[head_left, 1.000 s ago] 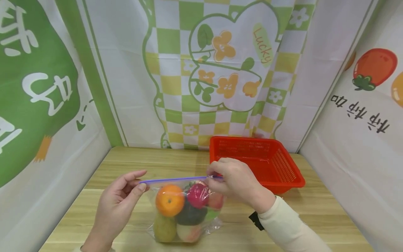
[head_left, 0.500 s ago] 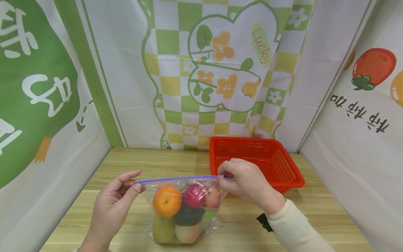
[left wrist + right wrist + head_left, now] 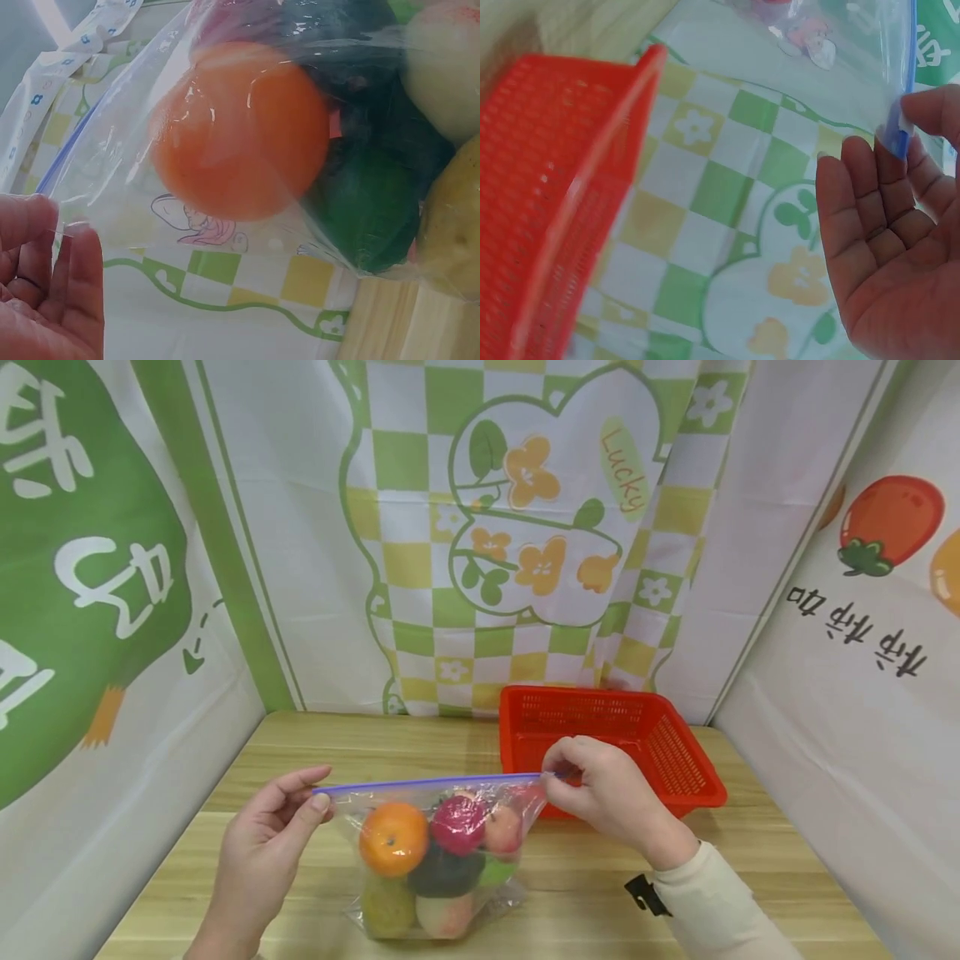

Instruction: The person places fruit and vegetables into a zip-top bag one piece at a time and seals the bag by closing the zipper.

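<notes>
A clear zip bag (image 3: 352, 827) with a blue-purple zip strip stands between both hands, filled with several fruits. Through the plastic show an orange (image 3: 393, 839), a dark red round fruit (image 3: 459, 824), a dark green one (image 3: 447, 870) and a yellow-green one (image 3: 387, 906). My left hand (image 3: 262, 843) pinches the top left corner of the bag between thumb and finger. At the opposite end of the strip, my right hand (image 3: 611, 793) pinches a small white slider (image 3: 905, 120) on the zip, seen in the right wrist view.
A red plastic basket (image 3: 600, 718) with slotted walls stands at the back right, just behind my right hand. The wooden table (image 3: 600, 902) lies under the bag. Printed cloth (image 3: 420, 560) hangs at the back and both sides.
My right hand has slid rightward along the zip strip to its right end. The left hand and the bag's left corner have drifted slightly left.
</notes>
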Available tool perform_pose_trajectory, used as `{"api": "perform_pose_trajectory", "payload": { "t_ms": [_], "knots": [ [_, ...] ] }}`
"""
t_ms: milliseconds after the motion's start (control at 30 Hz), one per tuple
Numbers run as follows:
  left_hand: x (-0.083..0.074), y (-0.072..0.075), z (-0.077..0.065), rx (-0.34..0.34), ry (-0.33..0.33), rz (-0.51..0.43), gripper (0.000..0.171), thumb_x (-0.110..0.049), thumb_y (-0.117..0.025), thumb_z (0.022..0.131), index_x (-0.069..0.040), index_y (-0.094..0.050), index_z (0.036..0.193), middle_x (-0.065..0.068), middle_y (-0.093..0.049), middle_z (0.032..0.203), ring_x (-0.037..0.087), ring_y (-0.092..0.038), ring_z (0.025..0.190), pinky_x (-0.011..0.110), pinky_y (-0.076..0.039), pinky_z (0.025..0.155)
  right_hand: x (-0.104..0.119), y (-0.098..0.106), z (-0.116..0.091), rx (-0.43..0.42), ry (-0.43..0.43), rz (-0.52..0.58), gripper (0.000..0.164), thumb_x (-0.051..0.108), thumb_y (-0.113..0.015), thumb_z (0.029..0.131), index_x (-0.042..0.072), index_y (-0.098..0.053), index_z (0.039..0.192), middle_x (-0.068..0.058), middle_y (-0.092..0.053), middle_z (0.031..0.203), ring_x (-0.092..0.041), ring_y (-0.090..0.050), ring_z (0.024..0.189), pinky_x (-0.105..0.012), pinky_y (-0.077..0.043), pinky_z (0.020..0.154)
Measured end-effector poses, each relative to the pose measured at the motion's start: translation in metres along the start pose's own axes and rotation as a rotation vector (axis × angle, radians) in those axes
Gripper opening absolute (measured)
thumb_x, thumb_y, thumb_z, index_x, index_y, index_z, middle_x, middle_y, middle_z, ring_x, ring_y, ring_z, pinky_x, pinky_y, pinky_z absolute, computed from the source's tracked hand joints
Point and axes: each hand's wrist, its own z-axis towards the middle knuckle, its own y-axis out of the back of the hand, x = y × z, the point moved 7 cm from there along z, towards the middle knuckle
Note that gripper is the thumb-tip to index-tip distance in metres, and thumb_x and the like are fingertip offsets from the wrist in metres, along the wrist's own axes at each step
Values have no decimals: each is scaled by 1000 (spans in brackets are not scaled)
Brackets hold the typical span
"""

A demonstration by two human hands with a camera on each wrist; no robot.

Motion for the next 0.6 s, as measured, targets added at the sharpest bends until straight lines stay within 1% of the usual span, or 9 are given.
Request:
{"api": "perform_pose_trajectory", "payload": {
  "t_ms": [67,133,200,267,367,433,533,567,600],
  "knots": [
    [3,0,0,4,13,21,31,-5,-60,92,-1,-62,123,9,-61,95,12,-62,84,22,-54,78,-6,-4,-1,25,-67,95,11,17,-68,83,26,-62,85,18,-60,80,-1,-58,72,-21,-53,65],
    [5,-1,2,25,1,34,31,-8,-60,93,-2,-62,124,10,-61,98,11,-60,86,20,-52,79,-12,-9,-4,61,-155,192,10,18,-67,86,27,-62,87,16,-63,81,-4,-60,71,-24,-53,64],
    [7,-5,3,64,-18,-26,31,-7,-56,95,3,-59,124,11,-62,100,11,-60,89,20,-52,82,-19,-16,-6,102,-241,301,8,21,-67,89,26,-61,90,12,-65,84,-8,-62,72,-26,-54,64],
    [9,-11,3,121,-37,-128,31,-5,-51,97,8,-55,126,10,-60,102,11,-60,93,23,-52,87,-24,-24,-9,142,-313,415,9,25,-67,89,23,-61,94,6,-67,88,-13,-63,74,-29,-55,64],
    [15,-20,3,201,-37,-288,32,1,-46,98,12,-49,127,9,-57,103,13,-61,97,32,-51,91,-31,-38,-14,191,-414,582,24,31,-71,86,16,-61,102,-4,-68,95,-21,-66,80,-33,-57,69],
    [19,-24,2,236,-29,-340,34,3,-46,97,11,-47,130,9,-56,104,14,-62,98,37,-51,91,-35,-47,-17,211,-468,675,33,32,-74,84,13,-61,109,-9,-68,100,-26,-65,85,-37,-57,74],
    [25,-30,1,268,-8,-341,39,6,-50,95,9,-45,133,10,-55,107,16,-61,98,38,-51,90,-39,-61,-25,233,-527,819,43,25,-75,83,11,-59,120,-15,-65,108,-30,-64,92,-42,-56,81],
    [28,-32,1,279,6,-324,41,6,-51,94,8,-44,135,12,-56,109,17,-61,99,37,-52,90,-39,-66,-27,241,-534,862,45,22,-75,83,11,-58,123,-15,-64,111,-30,-63,95,-43,-55,83],
    [31,-34,0,296,26,-303,41,5,-52,94,8,-45,133,12,-56,114,17,-60,101,36,-52,90,-38,-70,-29,254,-529,902,47,19,-75,83,10,-57,126,-17,-63,114,-31,-63,97,-43,-55,85]
  ]
}}
